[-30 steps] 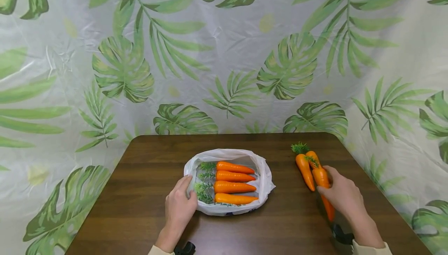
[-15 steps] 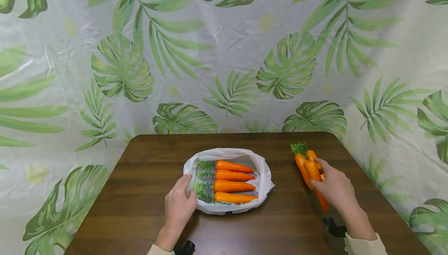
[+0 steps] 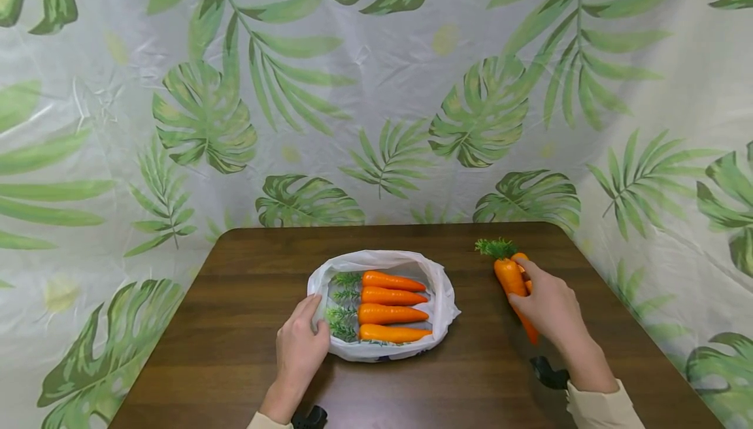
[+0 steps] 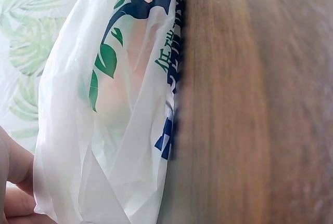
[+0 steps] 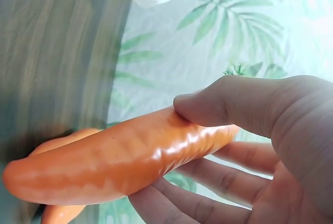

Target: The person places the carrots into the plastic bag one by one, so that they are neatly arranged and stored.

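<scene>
A white plastic bag lies with its mouth wide, several orange carrots side by side inside, their green tops to the left. My left hand holds the bag's left rim; in the left wrist view the fingers are at the bag's edge, partly cut off. At the right of the table my right hand grips a carrot between thumb and fingers, leafy top away from me, tip towards me. Under and behind it lie more orange carrot parts, mostly hidden by the hand and the held carrot.
The brown wooden table has rounded far corners. Behind it hangs a pale sheet printed with green leaves. Black straps with small cameras sit at both wrists. Bare table lies between the bag and the right hand.
My right hand has moved left and slightly away from me, carrying the carrot over beside the others. The left hand and the bag have stayed in place.
</scene>
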### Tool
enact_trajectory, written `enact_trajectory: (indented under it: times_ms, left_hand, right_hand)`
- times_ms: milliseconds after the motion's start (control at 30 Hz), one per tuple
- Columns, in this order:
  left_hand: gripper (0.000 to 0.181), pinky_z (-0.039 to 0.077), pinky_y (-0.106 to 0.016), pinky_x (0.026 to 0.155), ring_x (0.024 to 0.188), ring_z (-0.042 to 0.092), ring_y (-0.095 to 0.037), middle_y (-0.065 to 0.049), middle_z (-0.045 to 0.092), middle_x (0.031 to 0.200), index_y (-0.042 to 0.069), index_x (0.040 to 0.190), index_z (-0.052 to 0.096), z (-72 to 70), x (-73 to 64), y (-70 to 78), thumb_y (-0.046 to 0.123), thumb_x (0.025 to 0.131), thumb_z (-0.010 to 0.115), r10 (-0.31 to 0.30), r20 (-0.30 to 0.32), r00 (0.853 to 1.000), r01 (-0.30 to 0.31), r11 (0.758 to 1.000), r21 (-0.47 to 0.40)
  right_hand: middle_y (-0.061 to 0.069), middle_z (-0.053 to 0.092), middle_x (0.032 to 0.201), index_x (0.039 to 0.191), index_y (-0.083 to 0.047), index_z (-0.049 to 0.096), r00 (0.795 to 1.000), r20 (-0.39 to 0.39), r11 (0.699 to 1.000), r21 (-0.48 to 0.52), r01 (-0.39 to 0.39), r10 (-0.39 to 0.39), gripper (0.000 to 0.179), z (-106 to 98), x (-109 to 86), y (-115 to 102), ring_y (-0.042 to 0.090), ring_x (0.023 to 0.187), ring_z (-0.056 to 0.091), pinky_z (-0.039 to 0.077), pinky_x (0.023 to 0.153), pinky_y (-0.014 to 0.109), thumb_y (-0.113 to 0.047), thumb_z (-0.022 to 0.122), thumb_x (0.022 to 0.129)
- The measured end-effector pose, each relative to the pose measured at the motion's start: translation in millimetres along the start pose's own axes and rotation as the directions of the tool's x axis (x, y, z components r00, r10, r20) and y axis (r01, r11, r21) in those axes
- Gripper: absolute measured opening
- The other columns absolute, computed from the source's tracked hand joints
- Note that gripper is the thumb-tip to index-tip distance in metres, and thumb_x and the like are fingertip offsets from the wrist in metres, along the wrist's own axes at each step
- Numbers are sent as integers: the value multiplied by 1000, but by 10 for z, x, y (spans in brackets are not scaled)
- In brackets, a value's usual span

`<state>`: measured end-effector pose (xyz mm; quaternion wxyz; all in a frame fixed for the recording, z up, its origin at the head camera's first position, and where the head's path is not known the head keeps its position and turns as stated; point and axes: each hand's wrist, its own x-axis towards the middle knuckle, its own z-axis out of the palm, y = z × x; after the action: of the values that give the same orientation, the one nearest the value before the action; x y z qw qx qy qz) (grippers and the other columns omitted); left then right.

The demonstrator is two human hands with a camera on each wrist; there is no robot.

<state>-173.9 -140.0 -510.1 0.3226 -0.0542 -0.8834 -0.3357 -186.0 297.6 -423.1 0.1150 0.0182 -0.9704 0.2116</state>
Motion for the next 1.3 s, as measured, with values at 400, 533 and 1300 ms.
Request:
enact_trajectory:
  times_ms: [400,533,1300]
  left_hand:
    - [43,54,-53,83,104,69,-36,-9,69,124,5,122,73,9,3,-5,3,80,68,-5,2,1000,5,1000,7]
    - [43,54,-54,83,104,69,-36,-10,69,123,4,121,73,4,7,-5,2,79,69,0,0,1000,0,1000,6]
    - [42,55,-53,83,106,68,-35,-9,68,125,4,123,72,21,-2,-45,4,81,68,-10,5,1000,10,1000,11]
  right_hand:
    - [21,69,118,147,-8,50,997,-48,999,2,53,-53,70,5,122,-171,36,83,66,50,62,50,-21,77,83]
    - [19,68,118,147,-10,50,996,-58,998,20,67,-66,70,19,170,-255,36,82,64,49,61,49,-22,76,83]
    - [7,70,118,153,-24,43,970,-60,969,58,240,-237,86,297,475,-798,22,73,63,47,55,36,-19,85,78]
